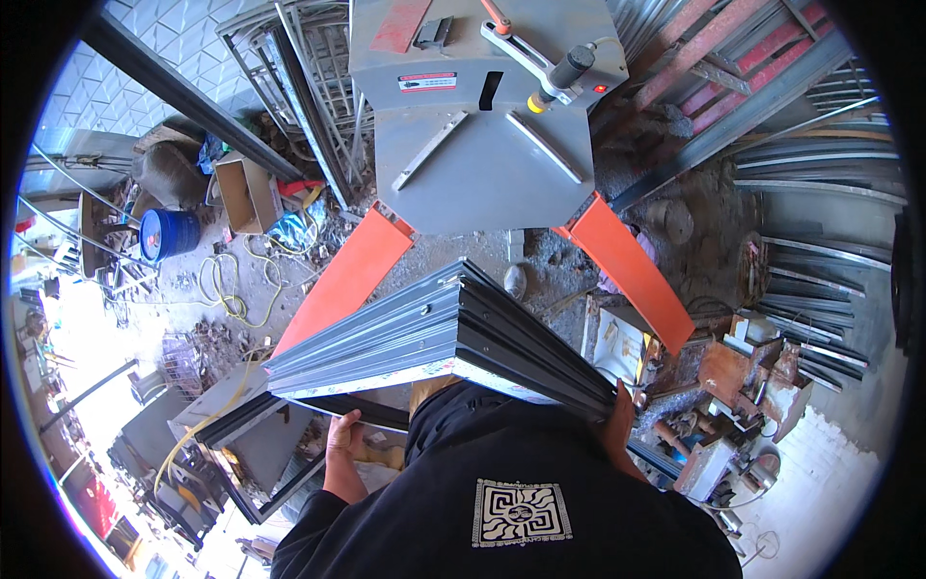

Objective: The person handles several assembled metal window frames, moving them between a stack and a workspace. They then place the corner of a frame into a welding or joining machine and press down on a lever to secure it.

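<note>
A dark grey metal frame (386, 333) of grooved profiles lies across in front of my body. One of its corners points away from me, toward the machine. My left hand (344, 446) is closed round a dark bar on the frame's left side, thumb up. At the far right end of the frame, my right hand (620, 425) grips its edge; the sleeve and frame hide part of those fingers. Ahead stands a machine with a grey metal table (482, 193). Two slanted bars (543, 147) are fixed on it, and a clamp arm with a yellow tip (537, 102) reaches over it.
Orange support wings (632, 275) slope out from both sides of the machine. To the left are a blue drum (169, 234), a cardboard box (245, 196) and a loose yellow hose (231, 299). Metal profiles (810, 261) are stacked at the right. Rusty machinery (728, 372) stands nearby.
</note>
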`<state>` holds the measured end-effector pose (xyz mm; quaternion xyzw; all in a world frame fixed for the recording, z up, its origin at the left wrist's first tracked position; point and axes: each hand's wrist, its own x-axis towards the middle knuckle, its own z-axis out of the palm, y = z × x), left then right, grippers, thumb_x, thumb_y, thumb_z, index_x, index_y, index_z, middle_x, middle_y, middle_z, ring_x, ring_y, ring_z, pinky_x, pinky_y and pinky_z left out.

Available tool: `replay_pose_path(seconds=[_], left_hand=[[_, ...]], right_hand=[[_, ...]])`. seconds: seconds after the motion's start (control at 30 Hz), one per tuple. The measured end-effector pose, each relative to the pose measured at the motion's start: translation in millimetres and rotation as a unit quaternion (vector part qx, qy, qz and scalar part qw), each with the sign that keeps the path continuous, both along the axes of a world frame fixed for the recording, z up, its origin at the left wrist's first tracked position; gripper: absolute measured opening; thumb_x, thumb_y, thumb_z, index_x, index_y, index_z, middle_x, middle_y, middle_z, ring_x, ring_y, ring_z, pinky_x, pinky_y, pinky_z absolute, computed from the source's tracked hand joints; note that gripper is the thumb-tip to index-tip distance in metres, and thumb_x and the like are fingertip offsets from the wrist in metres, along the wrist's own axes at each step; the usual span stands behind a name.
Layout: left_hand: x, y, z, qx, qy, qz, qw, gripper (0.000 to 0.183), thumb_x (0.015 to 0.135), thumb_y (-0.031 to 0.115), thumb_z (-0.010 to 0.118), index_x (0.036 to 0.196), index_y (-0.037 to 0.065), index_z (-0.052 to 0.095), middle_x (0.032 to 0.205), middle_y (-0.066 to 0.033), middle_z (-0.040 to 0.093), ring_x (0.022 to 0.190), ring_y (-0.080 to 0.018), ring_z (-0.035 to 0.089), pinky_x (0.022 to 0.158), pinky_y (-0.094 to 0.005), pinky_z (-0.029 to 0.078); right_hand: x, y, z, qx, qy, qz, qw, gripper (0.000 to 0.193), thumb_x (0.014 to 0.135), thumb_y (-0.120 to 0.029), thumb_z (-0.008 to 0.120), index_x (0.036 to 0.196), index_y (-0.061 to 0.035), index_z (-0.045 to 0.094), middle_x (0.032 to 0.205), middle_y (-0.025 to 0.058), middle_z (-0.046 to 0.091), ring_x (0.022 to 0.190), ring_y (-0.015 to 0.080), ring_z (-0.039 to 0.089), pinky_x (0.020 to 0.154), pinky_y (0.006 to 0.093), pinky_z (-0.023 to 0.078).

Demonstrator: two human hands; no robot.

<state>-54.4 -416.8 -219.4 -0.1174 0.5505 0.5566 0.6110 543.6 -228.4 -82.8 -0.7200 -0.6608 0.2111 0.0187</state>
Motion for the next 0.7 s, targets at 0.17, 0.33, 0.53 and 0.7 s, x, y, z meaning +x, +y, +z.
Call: replay_pose_path(seconds=[0.17,0.33,0.53,0.7], left_hand=[[-7,-1,-5,-0.039,-0.009,-0.027,0.999,0.059,0.083,0.003,0.085,0.139,0.008,0.067,0.130,-0.0035,0.072,0.124,-0.0246,0.067,0.113,-0.0445,0.053],[-11,8,2,-0.037,-0.016,-0.023,0.999,0.058,0.084,0.002,0.086,0.139,0.009,0.066,0.126,-0.0024,0.071,0.118,-0.0235,0.069,0.110,-0.0465,0.056],[-28,29,33,0.003,-0.033,-0.029,0.999,0.059,0.082,0.000,0.086,0.135,0.014,0.067,0.128,-0.0017,0.070,0.128,-0.0229,0.065,0.118,-0.0458,0.050],[-34,41,61,0.011,-0.005,-0.004,1.000,0.054,0.084,0.004,0.086,0.135,0.008,0.067,0.124,-0.0069,0.073,0.121,-0.0269,0.070,0.110,-0.0456,0.057]], right_hand=[[-7,1,6,0.006,-0.017,0.007,1.000,0.102,0.081,-0.017,0.094,0.166,0.0010,0.042,0.152,0.0288,0.059,0.141,0.0510,0.057,0.121,0.0569,0.044],[-5,-3,-1,0.022,-0.012,0.014,1.000,0.101,0.082,-0.018,0.093,0.166,0.0014,0.042,0.152,0.0290,0.059,0.141,0.0510,0.057,0.122,0.0574,0.044],[-17,5,-13,0.021,0.004,0.018,1.000,0.099,0.084,-0.024,0.092,0.166,0.0018,0.042,0.152,0.0296,0.059,0.141,0.0506,0.058,0.120,0.0571,0.045],[-33,20,-16,0.032,0.024,0.040,0.998,0.098,0.084,-0.026,0.091,0.165,0.0019,0.043,0.152,0.0301,0.060,0.140,0.0507,0.059,0.119,0.0568,0.045]])
